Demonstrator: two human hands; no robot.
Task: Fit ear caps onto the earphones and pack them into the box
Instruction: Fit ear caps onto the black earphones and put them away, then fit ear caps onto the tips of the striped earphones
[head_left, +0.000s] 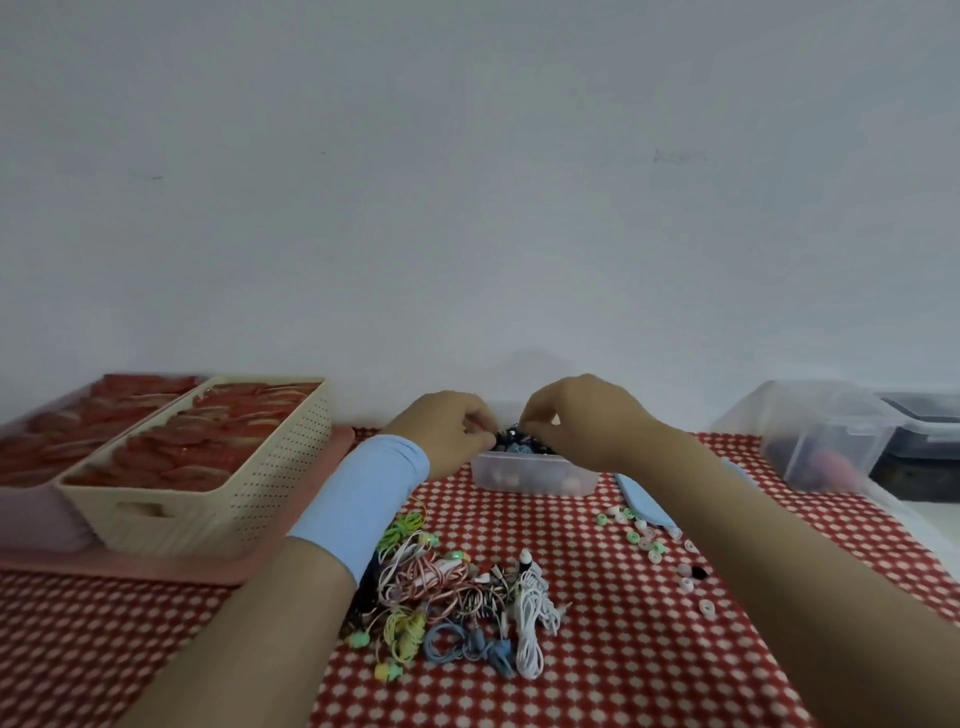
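Both my hands are raised over a small clear plastic box at the far middle of the table. My left hand and my right hand pinch a dark bundle of earphone wire between their fingertips, just above the box's open top. A tangled heap of coloured earphones lies on the red checked cloth in front of me. Loose ear caps, white and green, are scattered to the right of the heap.
A cream perforated basket full of red packets stands on a pink tray at the left, with a second container behind it. A blue flat item lies beside the small box. Clear storage bins sit at the far right.
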